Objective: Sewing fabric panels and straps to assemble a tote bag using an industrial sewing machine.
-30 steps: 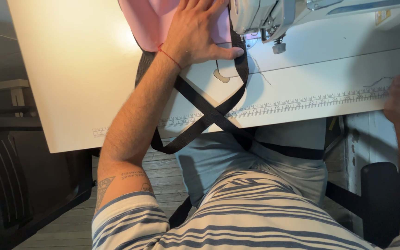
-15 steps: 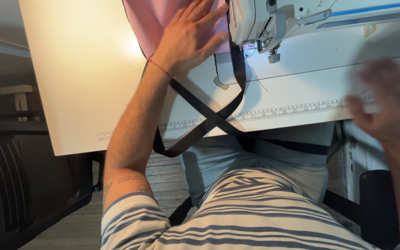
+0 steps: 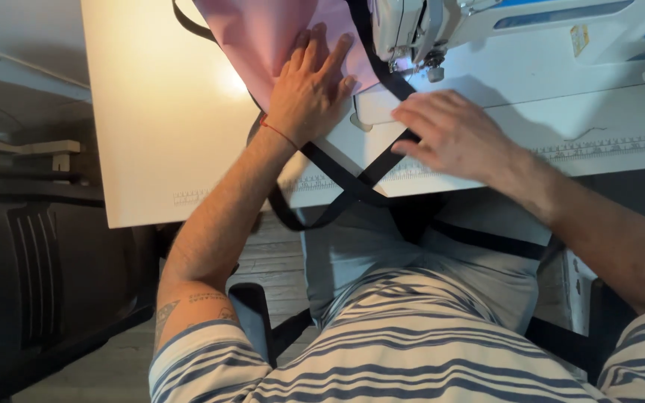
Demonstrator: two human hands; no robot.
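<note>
pink fabric [image 3: 278, 37]: lies flat on the white surface [image 3: 158, 134], just left of the sewing machine [image 3: 442, 30]; its right edge runs in twd the needle area. Top part cut off by the frame.
black strap [image 3: 337, 175]: runs along the fabric edge up under the machine head, crosses itself in an X nr the front edge of the surface, then loops down off it twd the lap. One more bit shows at top left, beside the fabric.
left hand [image 3: 311, 89]: open, palm down, fingers spread on the fabric, pinning it flat. Thin red cord at the wrist. Grips nothing.
right hand [image 3: 449, 134]: open, flat, fingers pointing left, tips on or just by the strap below the presser foot [image 3: 433, 71]. Presses, no grip I can see.
needle: too small & partly hidden; can't tell if up or down.
doing it well (judgement): keep strap edge lined w/ fabric edge before feeding; left hand steers the fabric, right hand holds the strap straight, no twist going in. Light, even pressure, let the machine pull. Fingertips stay short of the foot.
risk (judgement): the X crossing & hanging loop may drag or flip the strap; slack on the lap side helps.
ruler marks [image 3: 606, 145]: printed along the front edge, rt of the right hand.
rest: striped shirt [image 3: 412, 351], grey trousers [image 3: 352, 254] below.
</note>
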